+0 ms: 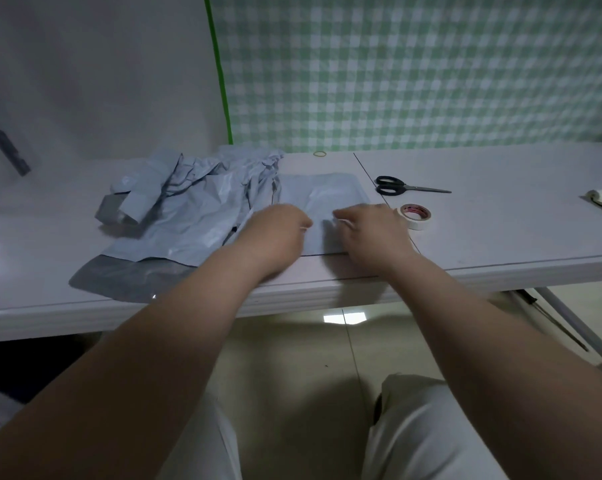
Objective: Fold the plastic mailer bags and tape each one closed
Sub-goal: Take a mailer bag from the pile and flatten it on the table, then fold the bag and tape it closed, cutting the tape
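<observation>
Head view showed one mailer bag (323, 192) flat near the surface's (500, 230) front edge, left hand (275, 232) and right hand (372, 230) curled on it, apparently pinching its plastic to fold; tape roll (415, 216) and scissors (396, 186) lay beside it, handy.

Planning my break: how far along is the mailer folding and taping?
Early. No clearly finished, taped bag shows. The left hand and right hand are on one flat mailer; the tape roll and scissors lie untouched. The crumpled pile of mailers awaits.
</observation>
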The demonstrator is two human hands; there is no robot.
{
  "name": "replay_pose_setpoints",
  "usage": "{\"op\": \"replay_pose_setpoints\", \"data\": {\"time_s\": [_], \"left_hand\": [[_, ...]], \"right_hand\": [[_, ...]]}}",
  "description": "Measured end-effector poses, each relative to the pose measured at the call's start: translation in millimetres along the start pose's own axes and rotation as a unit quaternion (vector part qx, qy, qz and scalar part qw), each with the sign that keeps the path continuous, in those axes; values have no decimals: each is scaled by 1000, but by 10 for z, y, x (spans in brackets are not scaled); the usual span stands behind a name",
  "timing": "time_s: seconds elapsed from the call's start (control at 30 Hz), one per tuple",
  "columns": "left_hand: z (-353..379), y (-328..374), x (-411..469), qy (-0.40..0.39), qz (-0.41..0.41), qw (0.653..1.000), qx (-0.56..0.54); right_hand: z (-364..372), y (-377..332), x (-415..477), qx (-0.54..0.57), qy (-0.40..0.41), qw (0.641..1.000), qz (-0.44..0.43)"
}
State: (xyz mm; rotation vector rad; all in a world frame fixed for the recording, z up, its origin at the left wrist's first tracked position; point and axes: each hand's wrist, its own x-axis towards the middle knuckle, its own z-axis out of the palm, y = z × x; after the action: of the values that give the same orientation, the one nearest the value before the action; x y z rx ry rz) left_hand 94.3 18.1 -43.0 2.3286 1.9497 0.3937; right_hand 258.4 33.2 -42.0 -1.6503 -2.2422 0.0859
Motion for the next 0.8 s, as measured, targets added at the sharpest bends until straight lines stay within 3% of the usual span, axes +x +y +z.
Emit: {"op": "replay_pose_setpoints", "data": {"time_s": [0.07, 0.13, 0.23, 0.47, 0.57, 0.7, 0.8], "left_hand": [[88, 82, 37, -33, 25, 999, -1], [151, 80, 24, -100, 18, 995, 20], [181, -3, -43, -156, -21, 987, 42], [158, -95, -68, -168, -66, 982, 55], [125, -71, -73, -174, -70, 981, 56], [50, -47, -5, -182, -68, 979, 60], [8, 17, 34, -166, -58, 983, 43]], "right_hand": [[148, -88, 44, -20, -42, 997, -65], [252, -81, 69, -32, -97, 992, -77], [335, 52, 68, -32, -103, 992, -63], [312, 250, 65, -41, -96, 994, 25], [259, 285, 61, -59, -51, 997, 23], [17, 413, 104, 1, 132, 983, 124], [-35, 600, 206, -45, 115, 978, 167]]}}
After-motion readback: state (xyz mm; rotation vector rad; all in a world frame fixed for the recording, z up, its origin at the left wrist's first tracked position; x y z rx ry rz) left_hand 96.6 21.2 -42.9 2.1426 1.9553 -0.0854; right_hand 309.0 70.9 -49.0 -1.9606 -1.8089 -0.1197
